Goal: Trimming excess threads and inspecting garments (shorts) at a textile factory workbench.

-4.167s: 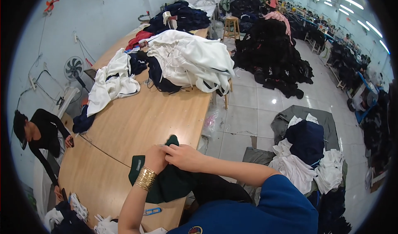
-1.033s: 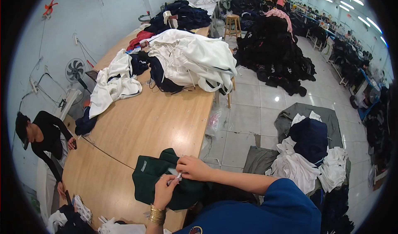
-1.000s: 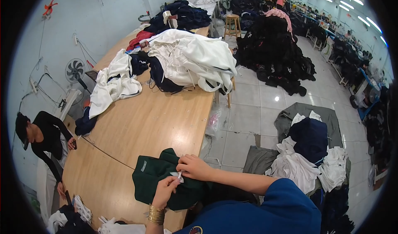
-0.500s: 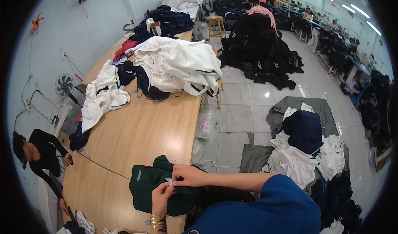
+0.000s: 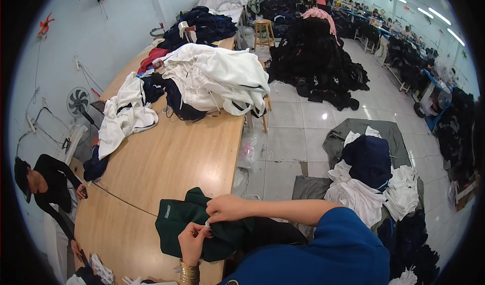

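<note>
A dark green garment (image 5: 174, 234) lies bunched at the near right edge of the wooden table, with a small light label on its upper left part. Over its middle, my left hand (image 5: 192, 240), gold bangles at the wrist, is closed in a pinch on a small white piece (image 5: 207, 224) too small to name. My right hand (image 5: 227, 208) comes in from the right and meets it, fingers pinched at the top of that same white piece. Both hands are close together, just above the cloth. What lies under the fingertips is partly hidden.
White garments (image 5: 217, 78) are heaped farther up the table (image 5: 166, 159). On the floor to the right sit white and navy clothes (image 5: 371, 161) on grey cloth. A black pile (image 5: 318, 58) rises beyond. At left, another person (image 5: 50, 189) in black stands beside the table.
My right hand has shifted slightly left and up, and my left hand slightly left. Both stay pinched at the white piece. The green garment has barely moved.
</note>
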`<act>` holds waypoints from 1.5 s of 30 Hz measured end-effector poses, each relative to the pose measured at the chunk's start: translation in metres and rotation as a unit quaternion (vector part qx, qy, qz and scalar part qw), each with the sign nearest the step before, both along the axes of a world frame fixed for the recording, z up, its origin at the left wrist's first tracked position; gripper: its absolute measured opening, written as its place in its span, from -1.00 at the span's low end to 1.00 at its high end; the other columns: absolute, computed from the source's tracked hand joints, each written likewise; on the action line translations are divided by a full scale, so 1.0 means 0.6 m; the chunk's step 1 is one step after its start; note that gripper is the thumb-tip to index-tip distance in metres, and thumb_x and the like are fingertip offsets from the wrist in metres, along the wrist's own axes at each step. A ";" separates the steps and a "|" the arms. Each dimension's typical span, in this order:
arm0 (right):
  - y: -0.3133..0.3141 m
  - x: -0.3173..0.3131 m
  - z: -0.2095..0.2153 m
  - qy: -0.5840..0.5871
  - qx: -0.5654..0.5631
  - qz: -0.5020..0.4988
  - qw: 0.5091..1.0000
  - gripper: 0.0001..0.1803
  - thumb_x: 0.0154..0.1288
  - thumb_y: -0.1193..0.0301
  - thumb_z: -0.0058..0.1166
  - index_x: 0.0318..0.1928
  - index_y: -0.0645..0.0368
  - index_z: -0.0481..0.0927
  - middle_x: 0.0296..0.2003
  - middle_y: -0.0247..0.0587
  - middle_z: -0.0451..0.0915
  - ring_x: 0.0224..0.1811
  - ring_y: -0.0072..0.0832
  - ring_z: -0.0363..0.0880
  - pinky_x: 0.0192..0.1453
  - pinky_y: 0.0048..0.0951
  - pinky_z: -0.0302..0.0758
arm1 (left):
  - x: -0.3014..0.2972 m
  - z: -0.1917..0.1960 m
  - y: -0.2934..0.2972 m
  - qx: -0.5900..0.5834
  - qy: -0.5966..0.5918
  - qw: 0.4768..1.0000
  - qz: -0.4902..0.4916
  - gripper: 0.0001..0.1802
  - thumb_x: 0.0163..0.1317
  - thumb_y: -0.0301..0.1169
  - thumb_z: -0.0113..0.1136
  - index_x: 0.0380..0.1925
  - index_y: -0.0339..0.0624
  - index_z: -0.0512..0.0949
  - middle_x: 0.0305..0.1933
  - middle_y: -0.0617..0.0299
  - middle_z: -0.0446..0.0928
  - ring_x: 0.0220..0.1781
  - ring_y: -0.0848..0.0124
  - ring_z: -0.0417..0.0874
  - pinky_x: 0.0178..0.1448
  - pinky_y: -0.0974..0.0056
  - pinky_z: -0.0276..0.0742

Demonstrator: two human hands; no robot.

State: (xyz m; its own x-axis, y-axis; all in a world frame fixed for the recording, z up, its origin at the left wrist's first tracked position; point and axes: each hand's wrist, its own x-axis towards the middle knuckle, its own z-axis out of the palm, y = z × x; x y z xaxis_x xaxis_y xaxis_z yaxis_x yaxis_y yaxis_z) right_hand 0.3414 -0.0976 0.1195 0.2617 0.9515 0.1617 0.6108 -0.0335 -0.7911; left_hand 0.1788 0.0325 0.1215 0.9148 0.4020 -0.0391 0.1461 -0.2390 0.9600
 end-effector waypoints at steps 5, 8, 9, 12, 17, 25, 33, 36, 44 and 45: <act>-0.027 0.046 -0.016 -0.043 -0.060 -0.084 0.994 -0.73 0.09 0.20 0.07 -0.49 0.17 0.48 -0.47 -0.15 0.46 -0.36 -0.16 0.47 -0.32 -0.24 0.38 | -0.038 -0.022 0.033 0.065 0.057 0.996 0.035 -0.85 0.19 -0.48 0.12 -0.51 -0.31 0.45 -0.63 0.27 0.47 -0.67 0.59 0.44 -0.53 0.51 0.39; -0.022 0.023 -0.010 -0.164 0.004 -0.047 0.985 -0.80 0.13 0.23 0.03 -0.43 0.10 0.49 -0.48 -0.20 0.47 -0.34 -0.24 0.48 -0.28 -0.26 0.38 | -0.047 -0.034 0.026 -0.125 0.067 0.988 0.058 -0.83 0.21 -0.42 0.12 -0.44 -0.34 0.50 -0.63 0.30 0.45 -0.65 0.60 0.42 -0.52 0.53 0.36; -0.017 0.010 0.005 -0.260 0.074 0.009 0.963 -0.83 0.15 0.25 0.01 -0.40 0.07 0.49 -0.49 -0.23 0.47 -0.33 -0.28 0.49 -0.26 -0.28 0.38 | -0.045 -0.028 0.028 -0.126 0.067 0.988 0.060 -0.83 0.21 -0.42 0.12 -0.44 -0.34 0.50 -0.63 0.30 0.45 -0.65 0.60 0.42 -0.52 0.53 0.36; 0.000 -0.062 0.055 -0.285 0.106 0.155 0.940 -0.85 0.21 0.27 -0.06 -0.36 0.05 0.45 -0.50 -0.25 0.48 -0.30 -0.33 0.50 -0.26 -0.30 0.35 | -0.039 0.013 0.012 -0.311 -0.002 0.948 0.063 -0.85 0.24 -0.45 0.06 -0.35 -0.34 0.53 -0.52 0.34 0.49 -0.50 0.62 0.42 -0.38 0.58 0.32; 0.026 -0.073 0.060 -0.122 0.012 0.100 0.987 -0.80 0.23 0.25 -0.06 -0.36 0.13 0.40 -0.62 -0.10 0.48 -0.53 -0.20 0.50 -0.48 -0.23 0.34 | -0.047 0.008 -0.004 -0.190 -0.016 0.980 0.060 -0.81 0.24 -0.42 0.07 -0.29 -0.35 0.54 -0.45 0.34 0.49 -0.42 0.62 0.39 -0.31 0.53 0.29; 0.048 -0.085 0.007 0.255 -0.031 0.045 0.966 -0.73 0.21 0.22 0.10 -0.30 0.20 0.58 -0.52 -0.30 0.55 -0.42 -0.59 0.52 -0.32 -0.48 0.44 | -0.090 -0.013 -0.014 -0.048 0.006 0.995 0.082 -0.87 0.19 -0.46 0.09 -0.47 -0.32 0.49 -0.48 0.34 0.44 -0.41 0.65 0.34 -0.32 0.49 0.26; 0.032 -0.107 0.010 -0.089 0.089 0.128 0.984 -0.85 0.01 0.41 0.18 -0.39 0.16 0.54 -0.31 -0.27 0.49 -0.18 -0.34 0.45 -0.10 -0.45 0.35 | -0.112 0.023 -0.013 0.127 0.017 0.986 0.105 -0.84 0.15 -0.40 0.19 -0.51 -0.26 0.51 -0.56 0.35 0.29 -0.47 0.65 0.28 -0.41 0.44 0.21; 0.030 -0.121 0.025 -0.188 0.143 0.117 0.965 -0.83 -0.07 0.44 0.23 -0.39 0.11 0.56 -0.14 -0.34 0.51 -0.10 -0.43 0.43 -0.07 -0.42 0.31 | -0.121 0.004 0.007 0.107 0.047 0.989 0.094 -0.85 0.09 -0.39 0.23 -0.50 -0.25 0.55 -0.59 0.24 0.40 -0.54 0.58 0.36 -0.46 0.41 0.25; 0.039 -0.116 0.034 -0.170 0.138 0.169 0.961 -0.87 -0.08 0.47 0.14 -0.41 0.13 0.54 -0.05 -0.39 0.51 -0.11 -0.46 0.46 -0.09 -0.42 0.31 | -0.121 -0.015 0.026 -0.174 0.066 0.983 -0.009 -0.78 0.12 -0.31 0.24 -0.46 -0.27 0.59 -0.60 0.36 0.49 -0.56 0.68 0.35 -0.49 0.48 0.24; 0.039 -0.116 0.028 -0.138 0.107 0.182 0.968 -0.88 -0.07 0.47 0.14 -0.42 0.13 0.53 -0.14 -0.38 0.55 -0.16 -0.46 0.46 -0.11 -0.42 0.31 | -0.121 -0.012 0.025 -0.151 0.057 0.987 -0.018 -0.78 0.11 -0.30 0.24 -0.46 -0.27 0.59 -0.59 0.33 0.51 -0.57 0.66 0.37 -0.49 0.46 0.26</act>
